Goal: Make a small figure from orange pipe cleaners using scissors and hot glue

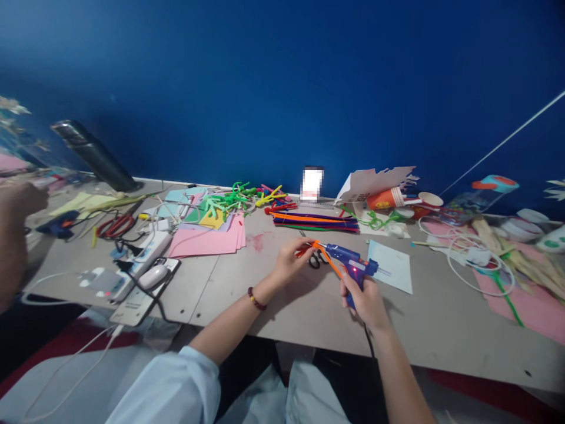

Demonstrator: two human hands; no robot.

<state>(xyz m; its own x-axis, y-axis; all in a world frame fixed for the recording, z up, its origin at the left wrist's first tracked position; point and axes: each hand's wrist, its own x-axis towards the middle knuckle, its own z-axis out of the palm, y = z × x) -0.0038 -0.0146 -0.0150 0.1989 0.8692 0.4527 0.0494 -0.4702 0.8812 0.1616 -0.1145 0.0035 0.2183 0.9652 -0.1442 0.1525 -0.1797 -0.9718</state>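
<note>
My right hand [364, 300] is wrapped round the handle of a blue hot glue gun [346, 259], on which a small red light glows. Its nozzle points left at an orange pipe cleaner [331, 259]. My left hand [292, 259] pinches the upper end of that pipe cleaner, close to the nozzle; the other end trails down toward my right hand. Black-handled scissors [314, 260] lie on the table just behind, partly hidden. A bundle of coloured pipe cleaners [315, 221] rests beyond my hands.
Pink paper sheets [203, 240] and green pipe cleaners [233, 197] lie at back left. A power strip [145, 256] and a phone [136, 300] with a mouse on it are nearer. Light blue paper [391, 265] lies right of the gun. Another person's arm [13, 235] reaches in at far left.
</note>
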